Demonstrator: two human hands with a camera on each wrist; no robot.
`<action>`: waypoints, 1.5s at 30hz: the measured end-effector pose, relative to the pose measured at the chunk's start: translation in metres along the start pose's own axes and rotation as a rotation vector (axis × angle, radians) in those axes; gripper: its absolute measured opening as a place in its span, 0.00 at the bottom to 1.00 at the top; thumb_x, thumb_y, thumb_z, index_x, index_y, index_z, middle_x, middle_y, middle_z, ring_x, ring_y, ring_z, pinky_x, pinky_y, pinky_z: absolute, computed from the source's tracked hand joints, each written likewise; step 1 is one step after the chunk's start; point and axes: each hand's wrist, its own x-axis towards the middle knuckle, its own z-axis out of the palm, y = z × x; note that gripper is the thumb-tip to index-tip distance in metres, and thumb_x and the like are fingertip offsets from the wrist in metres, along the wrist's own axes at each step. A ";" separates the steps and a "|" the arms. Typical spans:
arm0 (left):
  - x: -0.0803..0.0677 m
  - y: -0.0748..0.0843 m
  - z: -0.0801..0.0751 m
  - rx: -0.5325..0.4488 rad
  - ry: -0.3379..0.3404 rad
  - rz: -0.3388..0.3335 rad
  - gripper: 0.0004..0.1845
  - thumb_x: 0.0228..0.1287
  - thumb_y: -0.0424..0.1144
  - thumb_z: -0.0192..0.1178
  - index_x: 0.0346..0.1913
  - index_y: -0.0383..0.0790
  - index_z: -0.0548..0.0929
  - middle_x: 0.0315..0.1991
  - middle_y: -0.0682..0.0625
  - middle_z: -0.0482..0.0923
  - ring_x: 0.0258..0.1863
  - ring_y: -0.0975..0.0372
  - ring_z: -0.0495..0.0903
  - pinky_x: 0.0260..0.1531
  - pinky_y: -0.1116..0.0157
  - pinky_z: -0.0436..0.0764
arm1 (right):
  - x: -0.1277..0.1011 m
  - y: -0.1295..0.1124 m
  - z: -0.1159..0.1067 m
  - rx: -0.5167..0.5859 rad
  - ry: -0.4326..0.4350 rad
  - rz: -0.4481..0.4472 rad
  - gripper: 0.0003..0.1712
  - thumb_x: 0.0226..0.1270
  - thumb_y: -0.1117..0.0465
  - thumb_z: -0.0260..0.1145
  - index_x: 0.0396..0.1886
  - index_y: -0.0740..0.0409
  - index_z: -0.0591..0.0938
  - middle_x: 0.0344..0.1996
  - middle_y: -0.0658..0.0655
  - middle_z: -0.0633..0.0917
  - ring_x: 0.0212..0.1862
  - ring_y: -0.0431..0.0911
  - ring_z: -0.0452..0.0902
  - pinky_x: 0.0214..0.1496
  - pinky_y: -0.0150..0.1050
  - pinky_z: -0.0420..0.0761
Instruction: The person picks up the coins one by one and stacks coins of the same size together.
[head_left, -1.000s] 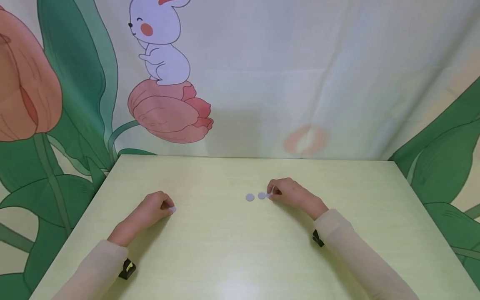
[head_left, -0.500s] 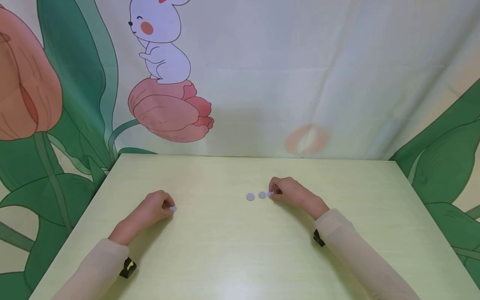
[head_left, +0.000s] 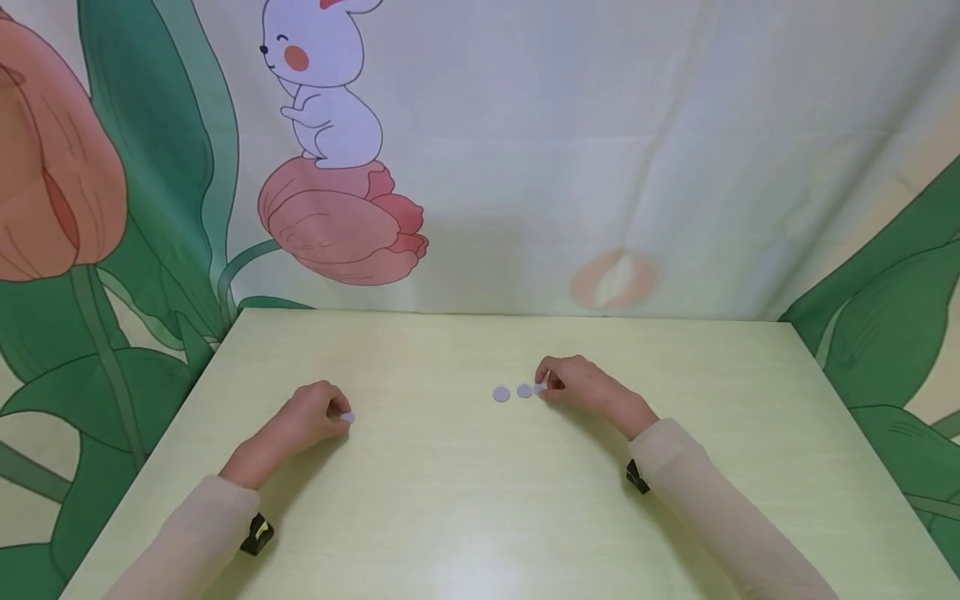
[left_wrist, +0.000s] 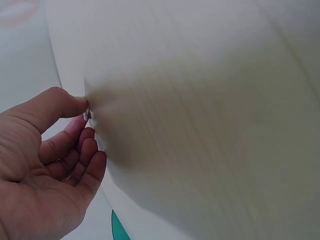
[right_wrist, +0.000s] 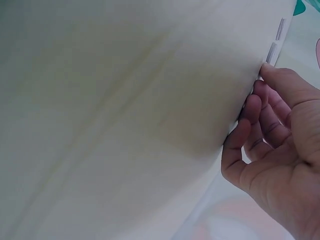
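My left hand [head_left: 306, 412] rests low over the left part of the table. Between its thumb and index finger it pinches a small pale disc [head_left: 347, 417], whose edge shows as a sliver in the left wrist view. To the right, my right hand [head_left: 581, 386] pinches another pale disc [head_left: 538, 389] at the tabletop, mostly covered by the fingertips. Two flat, round, lilac-grey discs lie just left of it in a row: a near disc [head_left: 524, 391] and a far-left disc [head_left: 501, 394]. The right wrist view shows these two edge-on beyond the thumb.
The light wooden table [head_left: 450, 492] spans the front of the view. A curtain [head_left: 510, 150] printed with a rabbit, tulips and leaves hangs behind its back edge. Black wrist devices show under both sleeves, one by the left cuff [head_left: 257, 534].
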 end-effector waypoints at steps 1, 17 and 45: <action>0.001 0.000 0.001 0.002 -0.004 -0.003 0.08 0.59 0.28 0.69 0.38 0.27 0.82 0.37 0.41 0.78 0.37 0.53 0.75 0.41 0.57 0.79 | 0.000 0.000 0.000 0.001 0.000 0.004 0.08 0.70 0.63 0.69 0.46 0.58 0.81 0.28 0.48 0.80 0.32 0.40 0.73 0.40 0.36 0.76; 0.006 0.017 0.002 0.124 0.066 0.117 0.08 0.60 0.33 0.70 0.36 0.32 0.83 0.37 0.44 0.79 0.38 0.52 0.78 0.45 0.53 0.80 | 0.001 0.005 0.003 -0.004 0.009 -0.011 0.06 0.70 0.63 0.69 0.45 0.56 0.83 0.27 0.47 0.80 0.32 0.39 0.73 0.41 0.35 0.76; 0.031 0.074 0.017 0.141 0.144 0.376 0.05 0.56 0.32 0.70 0.34 0.37 0.84 0.37 0.49 0.78 0.39 0.54 0.77 0.43 0.56 0.80 | -0.001 0.008 0.002 0.005 0.019 0.009 0.05 0.69 0.64 0.69 0.43 0.56 0.83 0.28 0.48 0.82 0.32 0.40 0.75 0.39 0.33 0.77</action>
